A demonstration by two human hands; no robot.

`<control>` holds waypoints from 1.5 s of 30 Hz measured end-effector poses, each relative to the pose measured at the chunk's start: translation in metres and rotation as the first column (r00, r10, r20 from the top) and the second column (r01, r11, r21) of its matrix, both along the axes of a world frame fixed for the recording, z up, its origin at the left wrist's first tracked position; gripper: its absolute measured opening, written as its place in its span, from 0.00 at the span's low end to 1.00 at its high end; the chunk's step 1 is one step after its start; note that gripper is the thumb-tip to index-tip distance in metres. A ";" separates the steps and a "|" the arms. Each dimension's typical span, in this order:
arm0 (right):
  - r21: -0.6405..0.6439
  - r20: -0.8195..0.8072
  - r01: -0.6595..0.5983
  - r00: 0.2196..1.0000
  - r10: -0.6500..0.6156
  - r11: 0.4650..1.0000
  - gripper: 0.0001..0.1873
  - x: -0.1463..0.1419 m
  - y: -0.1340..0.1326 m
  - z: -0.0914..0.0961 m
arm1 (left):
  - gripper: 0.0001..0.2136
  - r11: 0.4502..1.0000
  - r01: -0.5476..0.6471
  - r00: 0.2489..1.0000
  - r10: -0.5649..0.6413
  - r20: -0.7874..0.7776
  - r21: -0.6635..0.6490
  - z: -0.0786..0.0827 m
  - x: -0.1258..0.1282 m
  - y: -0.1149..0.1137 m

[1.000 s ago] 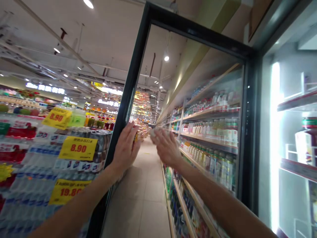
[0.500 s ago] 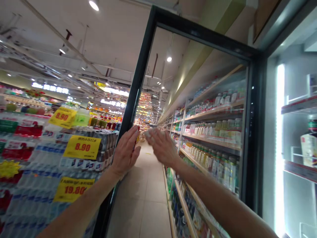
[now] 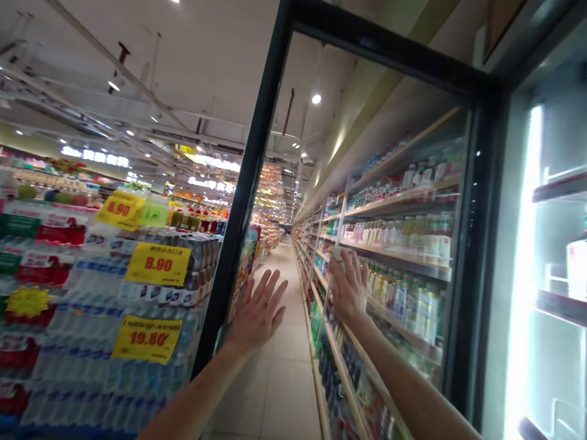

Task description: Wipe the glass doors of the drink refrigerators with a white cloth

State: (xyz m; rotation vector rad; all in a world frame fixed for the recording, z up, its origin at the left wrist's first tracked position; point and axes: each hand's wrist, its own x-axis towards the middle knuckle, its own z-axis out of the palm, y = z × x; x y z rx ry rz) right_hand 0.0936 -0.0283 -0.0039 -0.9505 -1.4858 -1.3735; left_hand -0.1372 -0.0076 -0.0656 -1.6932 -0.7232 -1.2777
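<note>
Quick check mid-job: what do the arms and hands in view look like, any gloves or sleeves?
The left hand and right hand are bare, with no gloves or rings visible. Both forearms show no sleeves, watch or bracelet. Finer skin marks are too blurred to tell.

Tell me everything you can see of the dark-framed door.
The door has a glossy black frame around a clear pane that looks like glass. It stands open, slanted in view, meeting a lit cabinet on the right; its bottom edge is out of view. The right hand, with something pale, and left hand are at the pane; contact is unclear.
</note>
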 end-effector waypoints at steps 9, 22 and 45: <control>-0.196 0.312 -0.070 0.941 0.130 0.978 0.22 0.005 -0.013 -0.096 | 0.23 0.999 -0.005 1.000 0.005 -0.001 -0.031 0.003 0.001 0.004; -0.161 0.150 -0.072 0.984 0.097 0.984 0.21 -0.014 -0.007 -0.113 | 0.27 1.000 0.029 0.999 -0.028 0.017 -0.013 0.001 0.003 0.012; 0.131 -0.578 0.119 0.816 -0.022 0.984 0.24 0.095 -0.006 -0.059 | 0.31 0.996 0.078 0.996 -0.075 0.047 -0.052 -0.001 0.004 0.016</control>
